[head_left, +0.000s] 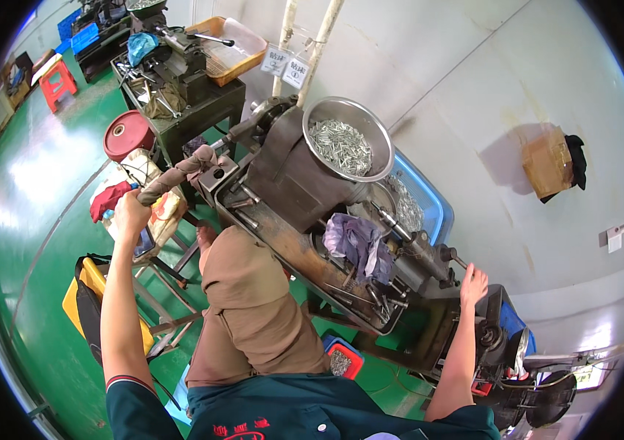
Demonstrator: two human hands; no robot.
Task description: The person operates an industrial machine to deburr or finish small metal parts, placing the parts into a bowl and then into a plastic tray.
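One wrapped lever [183, 172] at the left end of the machine [286, 183] is being clasped by the left hand [132, 213] in the head view, while a thin rod [460, 261] at the right end is being held in the right hand [475, 284], its fingers curled. Between them, small metal pins [341, 150] are being contained in a steel bowl [380, 143].

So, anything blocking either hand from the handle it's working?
Nothing visible. The left hand is closed around the cloth-wrapped lever; the right hand is on the thin handle at the machine's right end. The purple cloth lies on the machine, clear of both hands.
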